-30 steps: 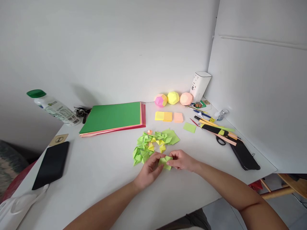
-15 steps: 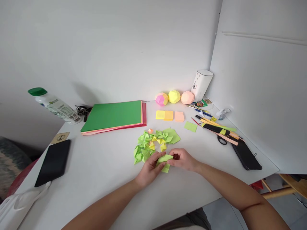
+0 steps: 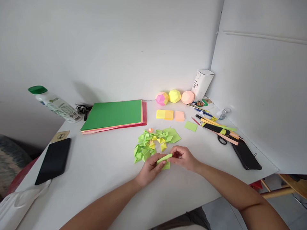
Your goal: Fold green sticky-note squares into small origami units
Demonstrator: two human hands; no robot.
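A light green piece of folded paper (image 3: 164, 158) is held between my two hands, low over the table. My left hand (image 3: 151, 167) is closed on its left part, thumb in front and fingers behind. At its right end, my right hand (image 3: 182, 157) pinches the paper with thumb and fingertips. Under them lies a flat green slip (image 3: 166, 165), partly hidden. Just beyond my hands is a heap of folded green paper pieces (image 3: 144, 145), with several small yellow folded pieces (image 3: 163, 146) and an orange one (image 3: 150, 130) beside it.
Three faceted paper balls (image 3: 174, 96) stand by the wall. Small yellow sheets (image 3: 164, 114), peach sheets (image 3: 179, 116) and a green stack (image 3: 191, 126) lie before them. Green-topped paper (image 3: 115, 113), a bottle (image 3: 57, 107) and a phone (image 3: 54, 161) are left; scissors (image 3: 222, 140) and a black case (image 3: 247, 155) right.
The paper in my hands now looks narrower, folded over into a strip and tilted up at its right end. My right hand has shifted slightly up; my left hand stays almost in place.
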